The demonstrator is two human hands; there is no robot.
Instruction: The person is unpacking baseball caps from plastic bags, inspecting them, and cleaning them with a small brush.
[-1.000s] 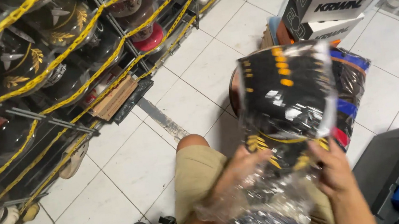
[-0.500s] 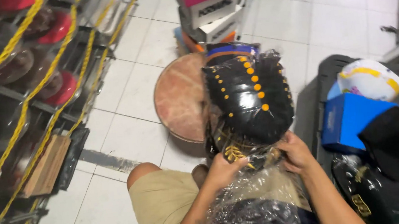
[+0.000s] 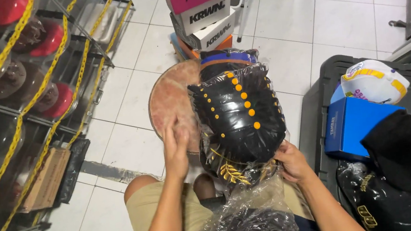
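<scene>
Right hand [image 3: 293, 162] grips the lower edge of the black baseball glove [image 3: 241, 117], fingers closed on its clear plastic bag [image 3: 250, 211]. Left hand [image 3: 175, 148] is open, fingers extended, just beside the glove, above the round stool [image 3: 171, 101].

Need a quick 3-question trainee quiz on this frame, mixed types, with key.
1. True or false: the right hand grips the bagged stack of black caps.
2. The left hand is: A) on the blue box B) open beside the stack, over the round stool C) on the yellow chain.
3. What wraps the stack?

Key: 1 true. 2 B. 3 a clear plastic bag.
</scene>
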